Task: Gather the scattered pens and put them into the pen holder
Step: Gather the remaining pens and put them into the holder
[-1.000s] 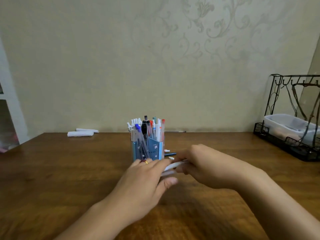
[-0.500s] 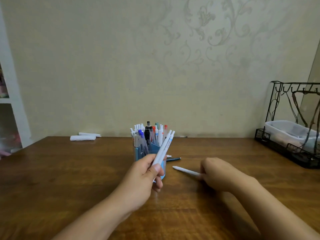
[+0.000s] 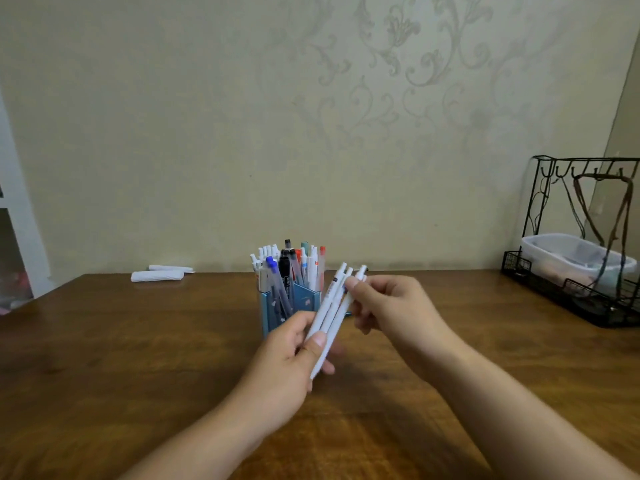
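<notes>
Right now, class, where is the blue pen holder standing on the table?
In the head view the blue pen holder stands upright at the table's centre, full of pens, just behind the left hand and left of the right hand.

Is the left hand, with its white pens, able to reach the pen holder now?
Probably yes. The left hand holds the white pens just in front of the pen holder, with nothing between. The holder is already crowded, though.

White paper rolls (image 3: 157,275) lie far left on the table (image 3: 104,358); a black wire rack (image 3: 581,271) stands right
</notes>
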